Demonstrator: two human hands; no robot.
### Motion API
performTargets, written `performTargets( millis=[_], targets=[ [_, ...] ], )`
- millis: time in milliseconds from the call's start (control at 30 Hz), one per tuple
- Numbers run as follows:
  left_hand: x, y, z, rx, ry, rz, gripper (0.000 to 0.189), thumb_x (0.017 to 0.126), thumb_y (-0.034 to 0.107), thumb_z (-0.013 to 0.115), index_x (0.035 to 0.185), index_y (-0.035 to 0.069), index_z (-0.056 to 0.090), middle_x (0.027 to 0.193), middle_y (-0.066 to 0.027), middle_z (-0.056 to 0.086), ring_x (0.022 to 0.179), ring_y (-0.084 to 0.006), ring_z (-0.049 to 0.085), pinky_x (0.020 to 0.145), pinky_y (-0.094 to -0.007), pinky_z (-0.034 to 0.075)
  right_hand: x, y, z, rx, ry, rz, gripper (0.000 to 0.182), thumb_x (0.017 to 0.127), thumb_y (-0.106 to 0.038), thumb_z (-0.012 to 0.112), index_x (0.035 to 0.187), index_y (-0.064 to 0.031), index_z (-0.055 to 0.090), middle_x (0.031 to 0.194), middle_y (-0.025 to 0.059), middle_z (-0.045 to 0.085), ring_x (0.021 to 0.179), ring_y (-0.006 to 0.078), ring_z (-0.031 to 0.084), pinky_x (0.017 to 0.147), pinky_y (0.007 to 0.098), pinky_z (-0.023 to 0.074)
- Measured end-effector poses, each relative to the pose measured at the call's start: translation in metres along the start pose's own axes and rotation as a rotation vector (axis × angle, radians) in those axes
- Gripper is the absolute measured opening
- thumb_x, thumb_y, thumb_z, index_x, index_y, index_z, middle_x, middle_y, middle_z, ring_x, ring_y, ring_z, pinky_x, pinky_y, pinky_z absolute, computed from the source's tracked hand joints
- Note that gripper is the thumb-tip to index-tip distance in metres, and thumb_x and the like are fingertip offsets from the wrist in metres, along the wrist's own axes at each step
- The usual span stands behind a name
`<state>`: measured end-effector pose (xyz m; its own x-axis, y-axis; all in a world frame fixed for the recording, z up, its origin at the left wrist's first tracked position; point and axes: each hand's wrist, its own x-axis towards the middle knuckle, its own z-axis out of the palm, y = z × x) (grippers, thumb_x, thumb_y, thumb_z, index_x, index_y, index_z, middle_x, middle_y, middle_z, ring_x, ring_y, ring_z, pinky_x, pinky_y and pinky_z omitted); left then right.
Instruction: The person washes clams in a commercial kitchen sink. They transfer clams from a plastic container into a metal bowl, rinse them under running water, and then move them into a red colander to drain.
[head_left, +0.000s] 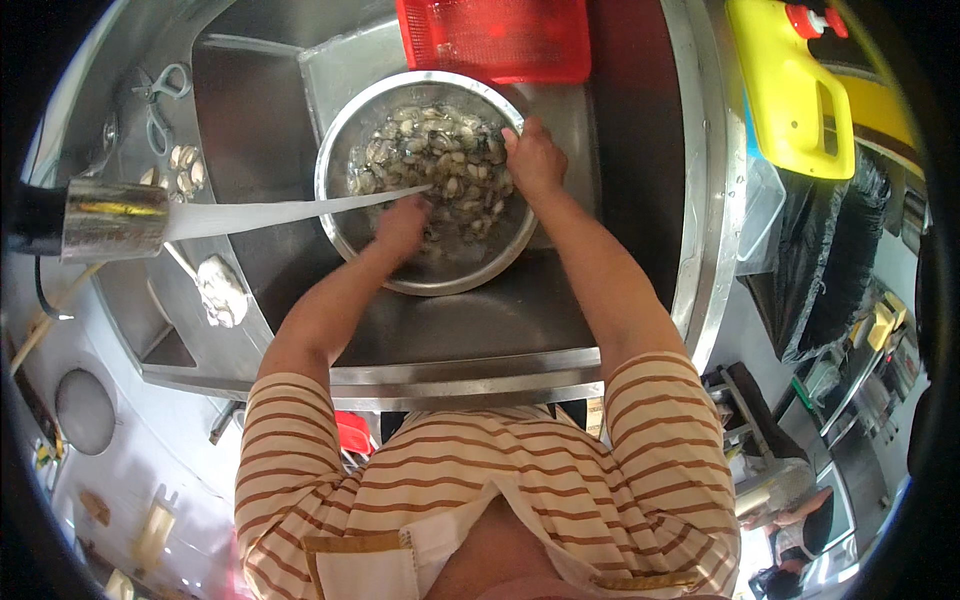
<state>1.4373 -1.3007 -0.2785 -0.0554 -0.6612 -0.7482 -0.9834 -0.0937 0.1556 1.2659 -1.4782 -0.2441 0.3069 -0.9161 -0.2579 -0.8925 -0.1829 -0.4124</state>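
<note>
A round stainless steel bowl (330, 139) stands in the metal sink (450, 330), holding a mass of small shellfish (431, 142) in water. My right hand (536, 159) grips the bowl's right rim, the thumb on the inner side. Down among the shellfish at the lower left is my left hand (403, 225); it is blurred, and its fingertips are partly hidden. From the metal faucet (116, 221) at the left, a stream of water (292, 213) runs across into the bowl, passing over my left hand.
A red plastic basket (499, 41) sits behind the bowl. Scissors (159, 105), several shell pieces (186, 169) and a pale, wet lump (221, 291) lie on the left ledge. At right are a yellow jug (799, 97) and a black bag (817, 262). Another person (806, 532) appears lower right.
</note>
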Motion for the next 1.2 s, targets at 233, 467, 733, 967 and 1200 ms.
performTargets(
  millis=[233, 467, 733, 967, 1200],
  targets=[
    [0.038, 0.067, -0.071, -0.109, 0.602, -0.057, 0.049, 0.073, 0.012, 0.058, 0.119, 0.015, 0.042, 0.117, -0.0188, 0.039, 0.1, -0.0357, 0.046, 0.083, -0.044, 0.039, 0.001, 0.007, 0.004, -0.06, 0.001, 0.008, 0.039, 0.08, -0.04, 0.051, 0.092, -0.0038, 0.045, 0.081, 0.0182, 0.059, 0.072, 0.0345, 0.059, 0.062, 0.0442, 0.047],
    [0.045, -0.016, 0.0, -0.539, 0.684, -0.063, 0.032, 0.073, 0.011, 0.053, 0.105, 0.006, 0.05, 0.101, -0.0161, 0.046, 0.093, -0.0363, 0.045, 0.076, -0.0446, 0.039, 0.001, 0.002, 0.005, -0.023, -0.015, 0.016, 0.04, 0.08, -0.04, 0.051, 0.093, -0.0035, 0.045, 0.08, 0.0174, 0.058, 0.072, 0.0335, 0.06, 0.062, 0.0441, 0.0473],
    [0.046, 0.054, 0.01, -0.485, 0.667, 0.29, 0.023, 0.071, 0.006, 0.052, 0.094, 0.004, 0.055, 0.09, -0.0166, 0.053, 0.087, -0.0306, 0.052, 0.07, -0.0393, 0.043, 0.002, 0.024, 0.005, -0.038, 0.005, 0.042, 0.039, 0.08, -0.039, 0.051, 0.094, -0.0033, 0.045, 0.085, 0.0178, 0.057, 0.077, 0.0332, 0.059, 0.063, 0.0438, 0.0469],
    [0.056, -0.003, -0.035, -0.541, 0.901, -0.404, 0.031, 0.07, 0.001, 0.053, 0.1, 0.004, 0.057, 0.09, -0.0173, 0.058, 0.077, -0.0302, 0.057, 0.063, -0.041, 0.046, -0.002, -0.008, 0.002, -0.002, -0.024, 0.008, 0.04, 0.079, -0.04, 0.052, 0.094, -0.0035, 0.045, 0.085, 0.0181, 0.058, 0.076, 0.0344, 0.059, 0.063, 0.0442, 0.0469],
    [0.04, 0.003, -0.026, -0.348, 0.493, -0.179, 0.039, 0.066, -0.007, 0.049, 0.102, 0.008, 0.057, 0.096, -0.0137, 0.057, 0.085, -0.0322, 0.056, 0.071, -0.0381, 0.046, 0.001, 0.005, 0.002, -0.058, -0.017, 0.046, 0.04, 0.08, -0.041, 0.052, 0.093, -0.0041, 0.045, 0.082, 0.017, 0.058, 0.073, 0.0347, 0.059, 0.063, 0.0442, 0.0471]
  ],
)
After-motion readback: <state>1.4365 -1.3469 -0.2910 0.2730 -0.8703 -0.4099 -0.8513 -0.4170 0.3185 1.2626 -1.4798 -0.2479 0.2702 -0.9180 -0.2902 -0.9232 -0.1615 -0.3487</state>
